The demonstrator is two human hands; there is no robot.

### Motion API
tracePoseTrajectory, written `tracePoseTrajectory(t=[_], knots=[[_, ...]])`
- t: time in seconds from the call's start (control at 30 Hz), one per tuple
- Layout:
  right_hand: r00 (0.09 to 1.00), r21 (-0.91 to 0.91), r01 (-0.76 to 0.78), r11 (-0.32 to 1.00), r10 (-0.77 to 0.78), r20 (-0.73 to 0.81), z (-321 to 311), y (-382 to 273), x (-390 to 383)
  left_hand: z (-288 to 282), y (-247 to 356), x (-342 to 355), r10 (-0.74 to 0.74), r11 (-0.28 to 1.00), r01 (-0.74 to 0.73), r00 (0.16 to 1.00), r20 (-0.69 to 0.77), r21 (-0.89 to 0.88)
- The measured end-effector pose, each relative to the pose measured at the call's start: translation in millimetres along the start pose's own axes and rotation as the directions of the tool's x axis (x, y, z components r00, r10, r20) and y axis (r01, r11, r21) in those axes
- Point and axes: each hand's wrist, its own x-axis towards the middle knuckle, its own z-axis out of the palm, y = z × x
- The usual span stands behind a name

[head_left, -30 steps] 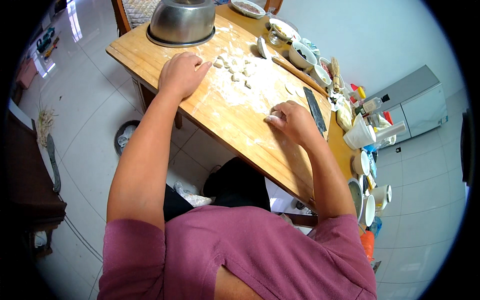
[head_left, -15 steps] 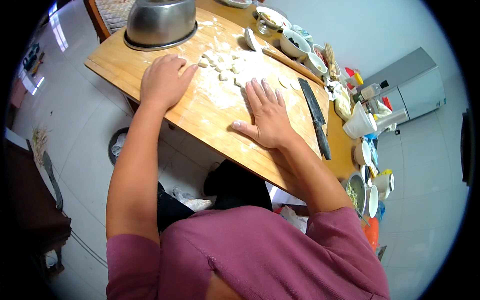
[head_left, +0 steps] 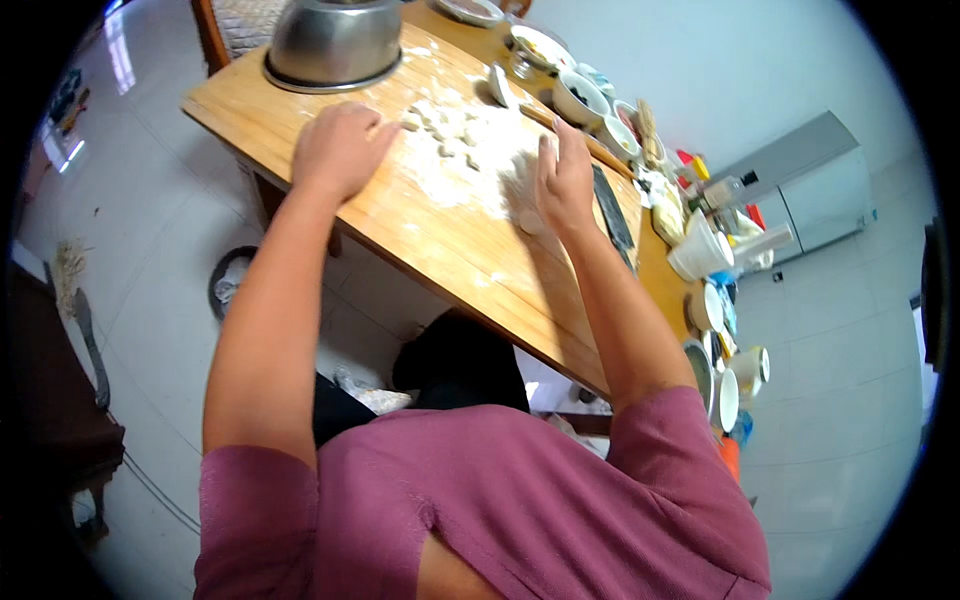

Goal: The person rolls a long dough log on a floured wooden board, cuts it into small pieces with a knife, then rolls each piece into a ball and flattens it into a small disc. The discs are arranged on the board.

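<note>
My left hand (head_left: 342, 152) rests near the front edge of the floured wooden board (head_left: 430, 250), thumb apart from the fingers, holding nothing. Right of it lie several small cut dough pieces (head_left: 455, 133) in white flour. My right hand (head_left: 567, 180) is raised over the board, turned edge-on with fingers stretched out and nothing seen in it. Just below it lies a small flattened dough round (head_left: 530, 222). A dark-bladed knife (head_left: 612, 210) lies to its right, its handle hidden by my right forearm.
An upturned metal bowl (head_left: 335, 50) sits at the board's far left. A rolling pin (head_left: 610, 158) and a white scoop-like spoon (head_left: 502, 88) lie along the far side. Bowls (head_left: 580, 100), a white plastic jug (head_left: 700, 250) and bottles crowd the table beyond. A bin (head_left: 230, 280) stands on the floor.
My right hand has lifted off the dough and turned edge-on, shifting up and right; a flattened round now shows beneath it. My left hand stays at about the same place on the board.
</note>
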Motion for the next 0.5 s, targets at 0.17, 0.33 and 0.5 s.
tracePoseTrajectory(t=[0.17,0.33,0.5], knots=[[0.995,-0.057,0.028,0.998,-0.022,0.098,21,-17,-30,37,-9,-3,0.031,0.999,-0.03,0.996,-0.078,0.02],[0.967,-0.051,0.125,0.991,-0.111,0.228,13,5,-28,18,21,-15,-0.009,0.999,0.013,0.995,-0.096,0.037],[0.928,-0.009,-0.064,0.998,0.063,0.367,16,29,-25,11,22,-6,-0.033,0.999,0.033,0.999,0.011,-0.002]])
